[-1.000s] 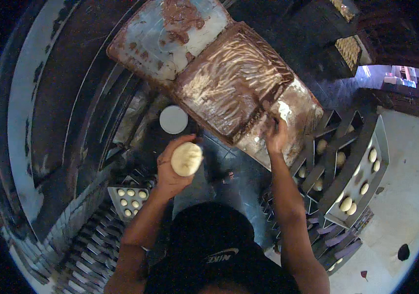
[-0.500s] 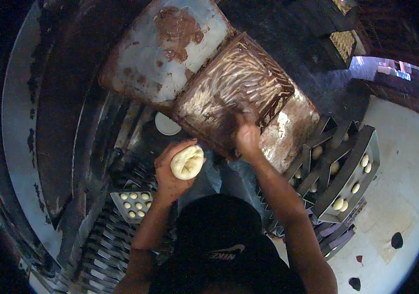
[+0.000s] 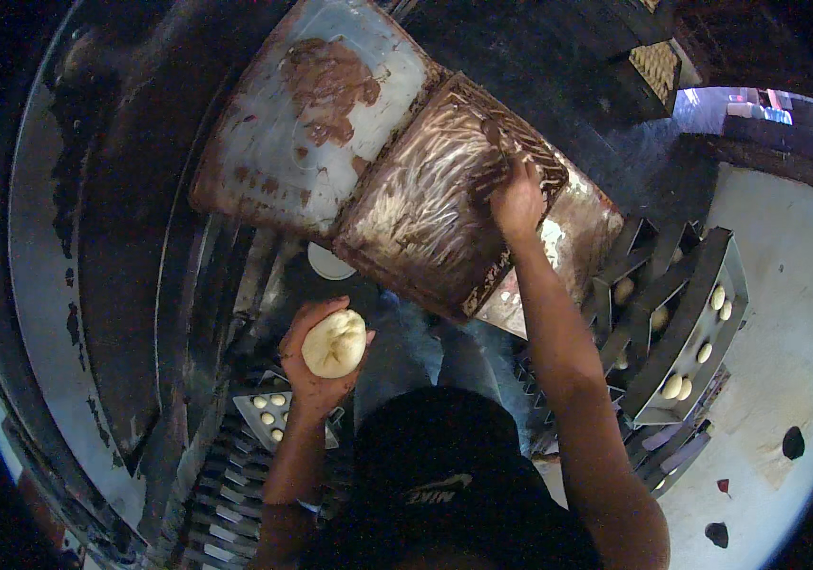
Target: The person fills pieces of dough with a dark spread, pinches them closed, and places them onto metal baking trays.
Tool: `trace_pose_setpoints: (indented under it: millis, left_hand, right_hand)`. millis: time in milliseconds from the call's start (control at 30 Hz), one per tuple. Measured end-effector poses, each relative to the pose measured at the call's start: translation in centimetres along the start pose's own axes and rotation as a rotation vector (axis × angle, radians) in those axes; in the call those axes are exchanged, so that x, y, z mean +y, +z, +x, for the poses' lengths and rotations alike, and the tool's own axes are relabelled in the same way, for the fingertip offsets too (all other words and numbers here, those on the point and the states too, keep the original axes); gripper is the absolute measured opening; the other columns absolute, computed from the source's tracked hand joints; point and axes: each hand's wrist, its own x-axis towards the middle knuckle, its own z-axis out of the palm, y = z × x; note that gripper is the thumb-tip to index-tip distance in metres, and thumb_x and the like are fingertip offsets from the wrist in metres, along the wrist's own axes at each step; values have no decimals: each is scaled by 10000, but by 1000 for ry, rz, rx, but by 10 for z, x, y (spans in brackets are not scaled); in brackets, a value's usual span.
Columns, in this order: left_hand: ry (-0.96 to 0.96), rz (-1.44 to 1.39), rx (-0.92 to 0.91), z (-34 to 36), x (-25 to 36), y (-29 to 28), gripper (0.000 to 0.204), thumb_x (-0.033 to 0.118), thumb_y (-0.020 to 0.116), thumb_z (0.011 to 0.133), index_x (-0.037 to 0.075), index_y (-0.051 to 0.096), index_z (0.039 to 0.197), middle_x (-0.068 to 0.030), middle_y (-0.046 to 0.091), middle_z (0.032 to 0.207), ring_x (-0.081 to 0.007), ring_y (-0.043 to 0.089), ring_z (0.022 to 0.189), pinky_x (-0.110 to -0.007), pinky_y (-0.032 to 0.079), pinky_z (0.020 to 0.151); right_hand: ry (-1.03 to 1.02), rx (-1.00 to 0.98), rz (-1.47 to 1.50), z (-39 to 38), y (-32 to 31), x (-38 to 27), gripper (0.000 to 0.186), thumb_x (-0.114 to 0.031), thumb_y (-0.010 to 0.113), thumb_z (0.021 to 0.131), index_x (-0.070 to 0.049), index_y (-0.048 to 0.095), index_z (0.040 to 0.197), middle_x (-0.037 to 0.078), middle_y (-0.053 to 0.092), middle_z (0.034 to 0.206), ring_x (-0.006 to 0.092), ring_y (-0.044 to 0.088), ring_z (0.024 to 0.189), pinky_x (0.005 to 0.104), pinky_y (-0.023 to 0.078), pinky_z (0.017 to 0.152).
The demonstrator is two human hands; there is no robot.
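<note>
My left hand [image 3: 304, 366] is wrapped around a pale ball of dough [image 3: 335, 344], its creased, gathered side facing up. Farther forward on the right, my right hand [image 3: 517, 204] is over the right part of a metal tray [image 3: 406, 214] smeared with brown paste. Its fingers are curled in, and a dark shape beyond them hides what they hold, if anything. Streaks run all over the tray's coating. Left of it lies a greyish sheet [image 3: 264, 142] with a thick patch of brown paste [image 3: 330, 85] on it.
Stacked dark metal trays stand at right; the outermost tray [image 3: 682, 356] carries several dough balls [image 3: 704, 353]. At lower left, a small tray of dough balls [image 3: 268, 418] rests on dark slats. A round white lid-like disc [image 3: 330, 262] lies below the coated tray.
My right hand has moved from the tray's near edge forward and right across the coated surface. My left hand, with the dough, has come slightly back and left.
</note>
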Motion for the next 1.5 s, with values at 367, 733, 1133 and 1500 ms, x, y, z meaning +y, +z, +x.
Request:
trace_pose_setpoints:
  millis: [367, 733, 1133, 1500]
  left_hand:
    - [-80, -10, -67, -9, -4, 0, 574, 3, 911, 692, 51, 662, 1206, -124, 703, 1158, -219, 681, 1020, -348, 563, 908]
    - [-121, -28, -79, -18, -4, 1, 570, -2, 909, 691, 48, 664, 1203, -123, 706, 1156, -220, 689, 1009, -346, 564, 901]
    - [-137, -17, -90, -14, 11, 3, 523, 25, 910, 694, 45, 689, 1168, -108, 714, 1119, -207, 693, 1000, -332, 562, 891]
    - [-75, 1, -70, -18, 11, 2, 525, 12, 908, 684, 44, 686, 1158, -113, 711, 1129, -220, 693, 1007, -341, 563, 902]
  right_hand:
    - [-268, 8, -95, 25, 9, -22, 498, -49, 708, 762, -17, 615, 1251, 212, 634, 1192, 430, 678, 1020, 522, 582, 861]
    - [-347, 60, -2, 37, 25, -22, 467, 14, 644, 740, -61, 650, 1201, 178, 645, 1114, 425, 663, 961, 501, 568, 824]
    - [-425, -38, 117, 6, 15, -8, 362, -16, 649, 779, -68, 679, 1136, 185, 671, 1131, 405, 664, 1023, 487, 565, 840]
    - [-408, -26, 93, -16, 30, 15, 440, -44, 676, 734, -47, 647, 1173, 219, 666, 1163, 441, 670, 982, 501, 572, 819]
